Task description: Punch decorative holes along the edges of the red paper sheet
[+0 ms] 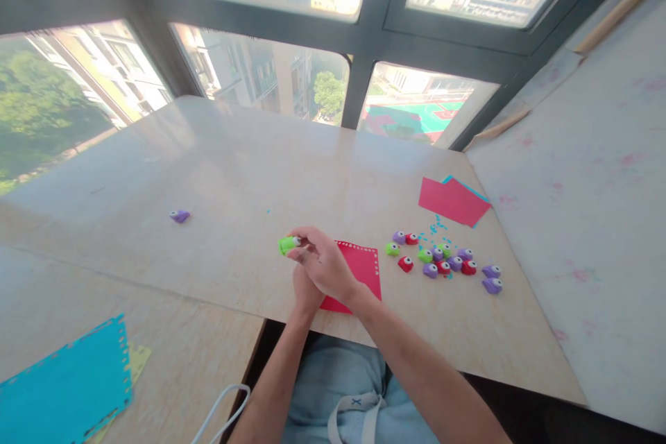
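Note:
A small green paper punch (287,244) with a white-and-black eye is raised just above the table. The closed fingers of my right hand (325,260) grip its eye end. My left hand (306,291) lies underneath, crossed and mostly covered by the right one; its fingers are hidden, so its grip cannot be made out. Partly behind both hands is a red paper sheet (367,270), with small punched holes along its top and right edges. Several purple, red and green punches (455,263) with eyes are grouped to the right of the sheet.
One purple punch (180,216) sits apart at the left. Red cards (452,200) over blue ones lie at the back right, near blue paper bits (434,227). Blue paper (67,381) with punched edges covers yellow paper at lower left. A white cable (221,406) hangs at the front.

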The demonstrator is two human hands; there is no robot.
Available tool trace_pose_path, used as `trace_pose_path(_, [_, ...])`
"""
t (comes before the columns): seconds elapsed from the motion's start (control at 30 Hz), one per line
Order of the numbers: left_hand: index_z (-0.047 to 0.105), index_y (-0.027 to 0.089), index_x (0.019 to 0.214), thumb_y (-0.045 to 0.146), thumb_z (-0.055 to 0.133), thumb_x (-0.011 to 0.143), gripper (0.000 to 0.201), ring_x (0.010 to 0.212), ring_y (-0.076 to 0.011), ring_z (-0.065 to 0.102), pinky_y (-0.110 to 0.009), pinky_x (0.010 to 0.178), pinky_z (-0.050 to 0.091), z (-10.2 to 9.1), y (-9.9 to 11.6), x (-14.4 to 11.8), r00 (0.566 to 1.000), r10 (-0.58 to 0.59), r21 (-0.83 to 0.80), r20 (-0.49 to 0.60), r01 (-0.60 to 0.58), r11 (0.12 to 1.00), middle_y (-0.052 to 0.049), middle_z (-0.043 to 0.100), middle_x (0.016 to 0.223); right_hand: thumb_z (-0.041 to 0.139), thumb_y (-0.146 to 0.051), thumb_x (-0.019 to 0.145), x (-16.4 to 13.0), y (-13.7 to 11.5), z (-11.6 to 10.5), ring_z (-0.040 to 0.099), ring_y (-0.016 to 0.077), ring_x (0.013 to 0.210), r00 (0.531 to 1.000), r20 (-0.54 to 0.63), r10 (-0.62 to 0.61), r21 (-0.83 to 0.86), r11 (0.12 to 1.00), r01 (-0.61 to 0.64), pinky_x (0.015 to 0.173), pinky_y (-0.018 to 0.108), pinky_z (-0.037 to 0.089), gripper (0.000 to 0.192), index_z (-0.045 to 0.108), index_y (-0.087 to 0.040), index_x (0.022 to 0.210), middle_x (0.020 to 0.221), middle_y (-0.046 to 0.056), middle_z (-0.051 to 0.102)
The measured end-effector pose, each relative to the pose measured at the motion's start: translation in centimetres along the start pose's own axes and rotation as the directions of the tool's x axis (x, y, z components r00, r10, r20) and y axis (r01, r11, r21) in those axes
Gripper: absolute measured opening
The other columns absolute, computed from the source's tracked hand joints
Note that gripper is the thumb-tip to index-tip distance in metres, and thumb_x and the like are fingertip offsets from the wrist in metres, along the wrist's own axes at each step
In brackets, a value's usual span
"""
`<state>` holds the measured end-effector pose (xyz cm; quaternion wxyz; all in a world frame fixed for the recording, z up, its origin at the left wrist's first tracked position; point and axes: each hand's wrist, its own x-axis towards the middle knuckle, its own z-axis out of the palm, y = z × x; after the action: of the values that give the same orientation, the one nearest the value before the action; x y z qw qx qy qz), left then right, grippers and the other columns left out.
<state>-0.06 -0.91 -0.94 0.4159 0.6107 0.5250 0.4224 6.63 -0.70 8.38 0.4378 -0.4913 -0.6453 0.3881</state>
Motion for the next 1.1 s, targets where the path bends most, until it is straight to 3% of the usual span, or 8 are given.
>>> trace_pose_path(0.1, [0.069,0.019,0.095,0.034,0.054,0.089,0.022,0.075,-0.0206,0.065,-0.031,0.069,0.048,-0.3,0.6,-0.2,0.999,-0.027,0.053,-0.024,0.028,0.998,-0.006,0.072,0.083,0.054,-0.037,0.092,-5.2,2.2,-4.7,0.065,0.0190,0.093,0.982,-0.185,0.044,0.015,0.999,-0.042,0.083,0.032,0.053,0.024,0.061,-0.020,0.108,0.103,0.008,0.068])
trace_pose_path(0.23, [0.069,0.020,0.097,0.041,0.051,0.092,0.028,0.070,-0.0167,0.064,-0.025,0.063,0.047,-0.3,1.3,-0.4,0.998,-0.017,0.003,-0.053,0.017,1.000,-0.004,0.072,0.082,0.057,-0.044,0.089,-11.1,5.7,-10.4,0.067,0.0214,0.084,0.936,-0.317,0.151,-0.142,0.968,-0.204,0.075,0.034,0.055,0.029,0.064,-0.021,0.105,0.097,0.009,0.070])
trace_pose_path(0.37, [0.069,0.019,0.095,0.044,0.053,0.091,0.030,0.068,-0.0167,0.062,-0.025,0.061,0.046,-0.2,1.3,-0.3,0.997,-0.025,-0.017,-0.072,0.024,1.000,-0.003,0.071,0.079,0.057,-0.049,0.088,-14.1,7.7,-13.5,0.068,0.0236,0.086,0.908,-0.384,0.167,-0.278,0.917,-0.286,0.074,0.036,0.056,0.032,0.066,-0.022,0.103,0.101,0.010,0.072])
trace_pose_path(0.47, [0.069,0.019,0.094,0.044,0.054,0.090,0.029,0.068,-0.0167,0.062,-0.025,0.061,0.046,-0.3,1.4,-0.2,0.997,-0.029,-0.020,-0.069,0.027,0.999,-0.003,0.071,0.079,0.056,-0.046,0.090,-14.6,8.2,-13.9,0.067,0.0234,0.088,0.914,-0.376,0.151,-0.336,0.898,-0.286,0.077,0.036,0.055,0.031,0.066,-0.021,0.105,0.105,0.011,0.070])
trace_pose_path(0.77, [0.069,0.018,0.092,0.044,0.056,0.089,0.029,0.067,-0.0155,0.060,-0.024,0.061,0.046,-0.3,1.5,-0.4,0.996,-0.042,-0.051,-0.072,0.039,0.998,-0.003,0.070,0.078,0.055,-0.038,0.092,-13.1,8.9,-12.5,0.066,0.0221,0.088,0.946,-0.304,0.113,-0.361,0.905,-0.224,0.080,0.037,0.054,0.024,0.065,-0.021,0.105,0.100,0.010,0.070])
trace_pose_path(1.1, [0.069,0.017,0.093,0.043,0.057,0.089,0.029,0.067,-0.0148,0.060,-0.023,0.060,0.045,-0.3,1.5,-0.3,0.996,-0.050,-0.078,-0.080,0.044,0.996,-0.002,0.069,0.077,0.058,-0.040,0.092,-13.2,10.2,-12.5,0.067,0.0228,0.093,0.955,-0.295,-0.019,-0.426,0.897,-0.114,0.084,0.037,0.055,0.026,0.067,-0.021,0.107,0.101,0.009,0.072])
